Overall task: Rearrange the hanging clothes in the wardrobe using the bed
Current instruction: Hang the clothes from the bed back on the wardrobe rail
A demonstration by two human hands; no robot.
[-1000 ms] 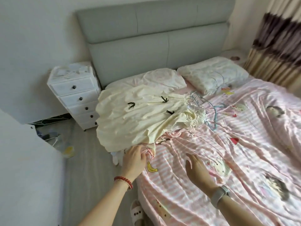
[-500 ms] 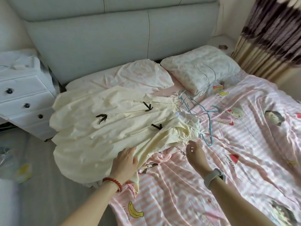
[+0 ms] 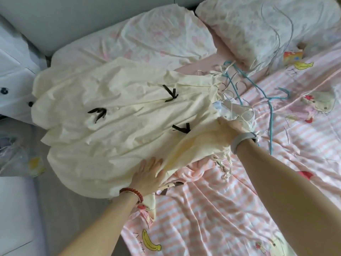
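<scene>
A cream dress [image 3: 110, 130] with three black bows lies on top of a pile of clothes at the bed's left edge, its skirt hanging over the side. My left hand [image 3: 149, 175] rests flat on the lower hem with fingers spread. My right hand [image 3: 231, 127], with a grey watch on its wrist, grips the dress at its shoulder end, its fingers buried in the fabric. Blue and white hangers [image 3: 265, 89] stick out of the pile's top end across the pink striped bed sheet [image 3: 230, 209].
Two pillows [image 3: 162, 37] lie at the head of the bed against a grey headboard [image 3: 55, 17]. A white chest of drawers [image 3: 13, 71] stands left of the bed. Plastic bags [image 3: 18, 156] lie on the grey floor beside it.
I have leaned closer over the bed. My right hand moved up from the sheet and took hold of the dress's top end. My left hand slid further onto the hem.
</scene>
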